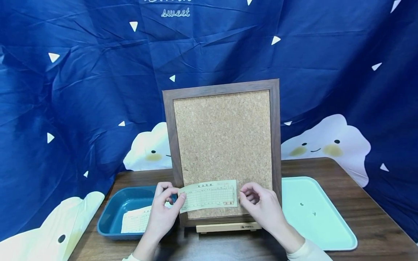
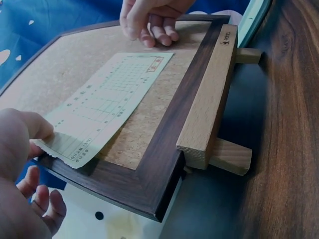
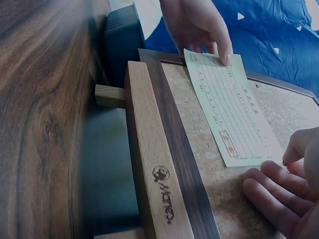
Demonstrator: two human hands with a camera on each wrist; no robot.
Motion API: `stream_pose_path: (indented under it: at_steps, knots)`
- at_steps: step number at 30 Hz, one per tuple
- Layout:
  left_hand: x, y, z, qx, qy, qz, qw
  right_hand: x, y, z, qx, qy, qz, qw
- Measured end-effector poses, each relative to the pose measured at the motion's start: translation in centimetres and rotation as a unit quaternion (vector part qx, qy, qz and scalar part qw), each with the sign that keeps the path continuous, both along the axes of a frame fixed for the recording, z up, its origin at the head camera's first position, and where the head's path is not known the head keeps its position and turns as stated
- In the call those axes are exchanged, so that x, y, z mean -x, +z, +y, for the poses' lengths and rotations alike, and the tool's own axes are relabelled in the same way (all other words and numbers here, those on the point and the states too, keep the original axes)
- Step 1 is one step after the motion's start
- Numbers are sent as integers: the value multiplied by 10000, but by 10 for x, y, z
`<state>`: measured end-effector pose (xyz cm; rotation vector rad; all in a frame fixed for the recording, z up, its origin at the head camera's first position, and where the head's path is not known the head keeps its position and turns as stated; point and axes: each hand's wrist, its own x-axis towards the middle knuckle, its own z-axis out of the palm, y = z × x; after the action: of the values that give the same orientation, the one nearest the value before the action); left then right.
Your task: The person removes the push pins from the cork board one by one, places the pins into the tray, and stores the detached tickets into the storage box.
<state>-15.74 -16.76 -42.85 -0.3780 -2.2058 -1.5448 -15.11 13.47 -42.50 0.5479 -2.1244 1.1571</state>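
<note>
A pale green printed receipt slip (image 1: 209, 195) lies across the lower part of the framed corkboard (image 1: 225, 141). Its left end is pinched by my left hand (image 1: 164, 206), thumb in front, at the frame's left side. Beside the slip's right edge, my right hand (image 1: 261, 203) pinches a tiny dark thing (image 3: 285, 163) between thumb and index finger; it looks like a thumbtack, mostly hidden by the fingertips. The other fingers of that hand are curled close to the cork. In the right wrist view, the slip (image 3: 232, 109) has a red stamp box near its right end.
A wooden easel ledge (image 1: 228, 227) supports the board on the brown table (image 1: 375, 224). At left stands a blue basin (image 1: 111, 212) with more printed slips (image 1: 135, 220). On the right, a mint tray (image 1: 326, 221) carries small dark bits (image 1: 314, 214).
</note>
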Motion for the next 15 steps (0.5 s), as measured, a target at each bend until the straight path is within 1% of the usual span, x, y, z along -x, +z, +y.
stream_pose_path:
  at_steps: [5,9,15]
  knots:
    - [1,-1,-2,81,-16,77,9999,-1,-1,5,54,10,16,10000]
    - [1,-1,-5,37,-16,21,10000,-1,-1,8,56,-7,-12,10000]
    - [0,0,-8,105,43,-88,9999,-2,0,11,38,-9,-32,10000]
